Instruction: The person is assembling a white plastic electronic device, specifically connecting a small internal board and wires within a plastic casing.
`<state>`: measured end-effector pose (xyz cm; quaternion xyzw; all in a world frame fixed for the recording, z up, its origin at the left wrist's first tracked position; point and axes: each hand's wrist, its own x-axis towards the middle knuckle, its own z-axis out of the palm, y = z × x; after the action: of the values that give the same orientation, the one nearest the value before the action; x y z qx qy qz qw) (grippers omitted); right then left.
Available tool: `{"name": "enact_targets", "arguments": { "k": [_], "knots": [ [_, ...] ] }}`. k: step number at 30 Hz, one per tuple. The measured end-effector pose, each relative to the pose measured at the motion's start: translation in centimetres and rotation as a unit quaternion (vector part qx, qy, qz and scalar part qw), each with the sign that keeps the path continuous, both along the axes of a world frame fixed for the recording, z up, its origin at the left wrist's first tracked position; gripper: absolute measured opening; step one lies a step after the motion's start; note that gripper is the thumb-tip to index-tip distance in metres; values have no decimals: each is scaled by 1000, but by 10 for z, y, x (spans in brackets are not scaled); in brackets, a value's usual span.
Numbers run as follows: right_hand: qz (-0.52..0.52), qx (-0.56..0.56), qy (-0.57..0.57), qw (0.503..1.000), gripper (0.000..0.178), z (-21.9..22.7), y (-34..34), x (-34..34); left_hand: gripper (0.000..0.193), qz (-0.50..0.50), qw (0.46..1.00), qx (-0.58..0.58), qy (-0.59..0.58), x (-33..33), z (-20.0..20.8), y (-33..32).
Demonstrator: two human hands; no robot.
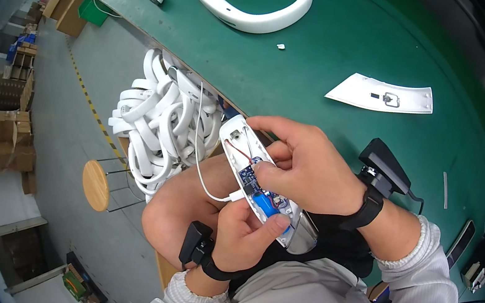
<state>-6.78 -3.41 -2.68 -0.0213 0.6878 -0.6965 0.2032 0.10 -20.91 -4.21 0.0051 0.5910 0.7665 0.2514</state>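
Note:
My left hand (246, 233) grips the near end of an opened white plastic shell half (234, 134), thumb pressing by a blue cylindrical battery (264, 205). Inside the shell sit a small blue circuit board (249, 176) and thin red wires. My right hand (303, 164) comes over from the right, fingers pinching at the board and wires in the shell's middle. A white cable (199, 170) runs from the shell's left side up toward the table edge. Both wrists wear black bands with small devices.
On the green table (346, 48) lie a complete white U-shaped neckband (250, 18) and a flat white cover piece (382, 96). A heap of white neckband shells (156, 120) sits left of my knee. A round wooden stool (96, 185) and stacked cardboard boxes (9, 142) stand on the floor.

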Motion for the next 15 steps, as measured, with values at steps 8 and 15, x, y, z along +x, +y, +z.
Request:
{"name": "enact_targets", "arguments": {
  "k": [8,15],
  "knots": [
    [0,-37,-2,999,55,-4,-1,-1,31,-4,1000,9,5,0,0,-3],
    [22,-78,-88,993,55,12,8,-6,36,-60,995,69,-30,-9,15,-1]
  ]
}}
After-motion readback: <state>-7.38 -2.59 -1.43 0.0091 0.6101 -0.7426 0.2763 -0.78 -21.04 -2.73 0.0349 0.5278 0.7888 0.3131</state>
